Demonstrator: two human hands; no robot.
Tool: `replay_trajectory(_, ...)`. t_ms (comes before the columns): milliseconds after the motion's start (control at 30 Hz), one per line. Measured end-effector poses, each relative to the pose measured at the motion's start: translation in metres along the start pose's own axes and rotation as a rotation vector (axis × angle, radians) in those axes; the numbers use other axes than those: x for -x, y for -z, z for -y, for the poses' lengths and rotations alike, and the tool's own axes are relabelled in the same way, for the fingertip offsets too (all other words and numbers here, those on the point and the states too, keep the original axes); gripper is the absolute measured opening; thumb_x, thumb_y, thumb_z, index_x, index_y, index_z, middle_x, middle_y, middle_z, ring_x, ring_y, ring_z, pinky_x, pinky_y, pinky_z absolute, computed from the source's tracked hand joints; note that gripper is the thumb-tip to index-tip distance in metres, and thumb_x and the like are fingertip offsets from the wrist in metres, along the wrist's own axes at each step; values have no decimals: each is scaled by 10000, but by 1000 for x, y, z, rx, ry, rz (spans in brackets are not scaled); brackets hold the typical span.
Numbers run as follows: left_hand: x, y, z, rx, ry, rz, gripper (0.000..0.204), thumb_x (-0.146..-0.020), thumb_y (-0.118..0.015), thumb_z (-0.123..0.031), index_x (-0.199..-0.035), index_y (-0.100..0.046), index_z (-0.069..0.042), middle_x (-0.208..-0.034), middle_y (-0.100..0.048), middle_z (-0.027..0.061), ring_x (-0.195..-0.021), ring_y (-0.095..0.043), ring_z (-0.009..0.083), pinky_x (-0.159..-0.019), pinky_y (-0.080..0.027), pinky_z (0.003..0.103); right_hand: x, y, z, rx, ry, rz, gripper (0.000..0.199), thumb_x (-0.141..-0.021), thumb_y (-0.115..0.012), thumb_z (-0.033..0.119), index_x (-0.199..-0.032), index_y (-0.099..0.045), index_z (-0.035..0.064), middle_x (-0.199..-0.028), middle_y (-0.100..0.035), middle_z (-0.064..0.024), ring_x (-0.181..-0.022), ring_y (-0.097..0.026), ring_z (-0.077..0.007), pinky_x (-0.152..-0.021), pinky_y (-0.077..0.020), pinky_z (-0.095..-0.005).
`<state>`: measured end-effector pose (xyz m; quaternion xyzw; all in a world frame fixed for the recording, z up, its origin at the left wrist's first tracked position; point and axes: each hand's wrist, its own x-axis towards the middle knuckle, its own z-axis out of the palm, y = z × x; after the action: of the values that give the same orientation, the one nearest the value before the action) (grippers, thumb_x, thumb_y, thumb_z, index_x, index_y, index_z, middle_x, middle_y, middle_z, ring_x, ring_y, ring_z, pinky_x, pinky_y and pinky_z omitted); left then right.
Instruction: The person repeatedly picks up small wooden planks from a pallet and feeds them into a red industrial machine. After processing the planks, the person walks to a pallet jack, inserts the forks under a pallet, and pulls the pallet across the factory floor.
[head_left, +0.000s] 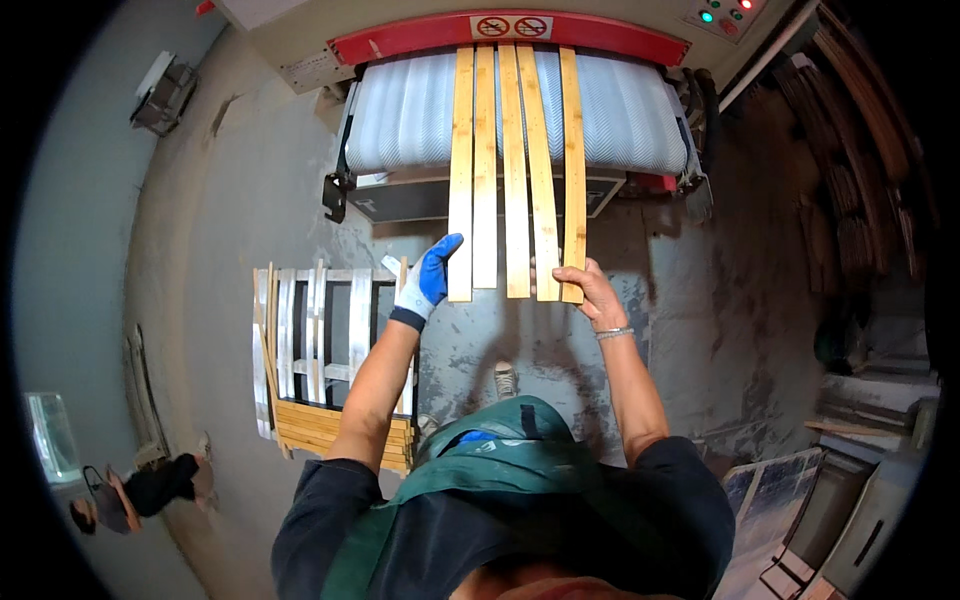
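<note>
Several long pale wooden slats lie side by side on the ribbed white belt of a machine with a red hood, their near ends sticking out toward me. My left hand, in a blue and white glove, has its fingers apart and touches the near end of the leftmost slat. My bare right hand, with a bracelet at the wrist, holds the near end of the rightmost slat.
A white metal cart with a stack of wooden slats on its lower part stands at my left. Another person crouches on the concrete floor far left. Stacked wood and boards fill the right side.
</note>
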<state>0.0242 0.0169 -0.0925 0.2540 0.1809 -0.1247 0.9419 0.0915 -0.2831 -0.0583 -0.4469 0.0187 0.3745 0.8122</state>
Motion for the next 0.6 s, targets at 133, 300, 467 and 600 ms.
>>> replay_trajectory(133, -16, -3, -14, 75, -8, 69, 429, -972, -570, -204, -1347, -551, 3, -1267, -651, 160, -1147, -647, 268, -1024, -512, 406, -20, 13, 13, 139, 13, -49, 312, -805, -703, -29, -1105, -634, -77, -965, -714, -125, -828, -715, -194, -774, -603, -299)
replay_trajectory(300, -29, 6, -32, 43, -35, 125, 360, -986, -589, -224, -1260, -608, 8, -1180, -691, 130, -1042, -686, 217, -947, -552, 358, -39, 16, 25, 186, -12, -35, 358, -855, -675, 32, -1189, -600, -76, -1016, -690, -108, -830, -682, -173, -708, -584, -291)
replay_trajectory(467, -35, 13, -29, -51, -49, 90, 324, -985, -605, -269, -1169, -650, -6, -1020, -739, 78, -848, -719, 167, -775, -594, 316, -45, 45, 26, 204, -11, 12, 425, -908, -680, 160, -1271, -554, -21, -1075, -664, -52, -893, -647, -166, -706, -563, -309)
replay_trajectory(600, 14, -5, -41, -703, -224, 35, 351, -996, -581, -389, -1146, -681, -88, -896, -715, 6, -693, -660, 114, -634, -553, 255, -55, 70, 25, -236, -110, 518, 617, -955, -628, 432, -1371, -493, -4, -1278, -603, -92, -1146, -578, -214, -926, -525, -389)
